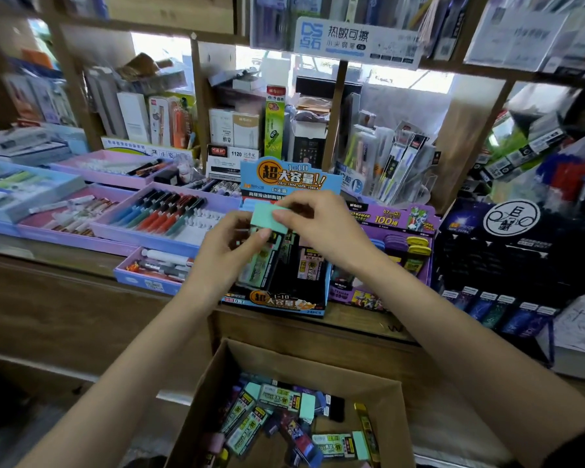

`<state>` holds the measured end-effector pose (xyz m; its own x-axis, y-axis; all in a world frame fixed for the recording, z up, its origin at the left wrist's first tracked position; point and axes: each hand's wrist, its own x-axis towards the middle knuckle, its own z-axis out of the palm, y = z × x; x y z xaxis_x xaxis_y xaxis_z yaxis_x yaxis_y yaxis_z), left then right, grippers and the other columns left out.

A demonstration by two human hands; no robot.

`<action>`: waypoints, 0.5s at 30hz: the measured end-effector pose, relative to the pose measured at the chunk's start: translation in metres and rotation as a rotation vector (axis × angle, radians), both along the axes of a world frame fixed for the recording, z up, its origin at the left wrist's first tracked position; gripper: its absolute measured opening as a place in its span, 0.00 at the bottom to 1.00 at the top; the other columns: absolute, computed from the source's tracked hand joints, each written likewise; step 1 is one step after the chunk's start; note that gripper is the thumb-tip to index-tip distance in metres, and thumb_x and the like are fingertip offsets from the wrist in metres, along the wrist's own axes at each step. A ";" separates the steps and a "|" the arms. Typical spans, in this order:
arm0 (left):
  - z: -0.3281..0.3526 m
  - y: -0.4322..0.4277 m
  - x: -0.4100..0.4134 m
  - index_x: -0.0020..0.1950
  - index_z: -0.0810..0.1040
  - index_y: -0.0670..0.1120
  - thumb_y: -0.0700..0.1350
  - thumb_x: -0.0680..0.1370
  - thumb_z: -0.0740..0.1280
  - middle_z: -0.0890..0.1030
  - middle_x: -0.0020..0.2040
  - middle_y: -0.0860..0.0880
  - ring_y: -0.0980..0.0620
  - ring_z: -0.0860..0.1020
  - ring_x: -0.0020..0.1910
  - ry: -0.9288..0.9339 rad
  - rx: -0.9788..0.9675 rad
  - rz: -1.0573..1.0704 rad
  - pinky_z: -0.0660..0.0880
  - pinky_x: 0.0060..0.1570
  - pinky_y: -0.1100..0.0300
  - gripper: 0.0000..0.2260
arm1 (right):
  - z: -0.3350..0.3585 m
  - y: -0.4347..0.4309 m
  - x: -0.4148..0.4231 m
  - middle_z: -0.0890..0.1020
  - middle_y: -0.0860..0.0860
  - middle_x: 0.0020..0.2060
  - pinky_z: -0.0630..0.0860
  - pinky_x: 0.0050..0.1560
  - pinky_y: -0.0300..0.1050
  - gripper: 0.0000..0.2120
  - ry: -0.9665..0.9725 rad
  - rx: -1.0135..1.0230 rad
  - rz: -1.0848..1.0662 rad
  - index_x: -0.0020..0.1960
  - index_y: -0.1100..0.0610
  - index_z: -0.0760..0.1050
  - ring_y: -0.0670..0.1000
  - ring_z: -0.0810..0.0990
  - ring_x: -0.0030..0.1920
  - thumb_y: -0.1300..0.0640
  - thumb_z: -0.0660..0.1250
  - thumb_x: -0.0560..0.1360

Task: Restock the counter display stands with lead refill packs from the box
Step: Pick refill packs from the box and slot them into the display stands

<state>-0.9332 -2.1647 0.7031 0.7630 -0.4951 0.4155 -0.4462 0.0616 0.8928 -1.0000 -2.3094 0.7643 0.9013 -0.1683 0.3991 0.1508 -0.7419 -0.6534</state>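
Both hands, left hand (228,243) and right hand (313,224), pinch a mint-green refill pack (269,219) above the blue display stand (277,282) (the cardboard box (284,410) sits open below the worktop (81,265)).

Soft backlight (edges warped, blurred)

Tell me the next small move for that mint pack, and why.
Probably lower the mint pack down into the blue display stand. Both the left hand and right hand pinch it just over the stand's rows, where similar packs sit, and more wait in the box.
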 end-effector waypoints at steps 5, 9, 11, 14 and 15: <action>0.000 0.009 0.034 0.65 0.71 0.44 0.46 0.76 0.68 0.71 0.64 0.46 0.49 0.67 0.64 -0.434 0.388 0.272 0.60 0.59 0.65 0.18 | 0.009 -0.014 0.015 0.82 0.52 0.43 0.72 0.48 0.47 0.08 -0.093 -0.104 -0.114 0.50 0.59 0.81 0.50 0.76 0.44 0.57 0.66 0.76; -0.009 0.009 0.044 0.69 0.69 0.43 0.44 0.77 0.67 0.70 0.69 0.45 0.46 0.67 0.67 -0.494 0.496 0.234 0.62 0.64 0.57 0.21 | -0.002 -0.020 0.027 0.82 0.55 0.45 0.73 0.49 0.50 0.09 -0.094 -0.220 -0.149 0.52 0.60 0.80 0.55 0.78 0.46 0.57 0.65 0.77; -0.015 0.009 0.047 0.69 0.69 0.43 0.43 0.77 0.66 0.70 0.68 0.46 0.46 0.68 0.67 -0.519 0.535 0.219 0.63 0.64 0.57 0.20 | -0.011 -0.022 0.031 0.83 0.56 0.48 0.73 0.52 0.52 0.11 -0.063 -0.259 -0.139 0.54 0.60 0.80 0.57 0.78 0.50 0.56 0.64 0.77; -0.022 0.010 0.051 0.69 0.70 0.42 0.41 0.78 0.65 0.70 0.68 0.46 0.46 0.70 0.66 -0.551 0.528 0.213 0.68 0.61 0.53 0.19 | -0.024 -0.025 0.033 0.82 0.56 0.51 0.73 0.53 0.53 0.12 -0.001 -0.330 -0.123 0.56 0.61 0.80 0.58 0.78 0.52 0.55 0.64 0.77; -0.023 0.011 0.052 0.68 0.70 0.42 0.40 0.78 0.65 0.71 0.68 0.47 0.46 0.71 0.65 -0.561 0.517 0.214 0.69 0.60 0.53 0.19 | -0.027 -0.026 0.033 0.82 0.57 0.51 0.74 0.53 0.53 0.12 0.009 -0.344 -0.113 0.55 0.61 0.80 0.58 0.78 0.52 0.55 0.64 0.77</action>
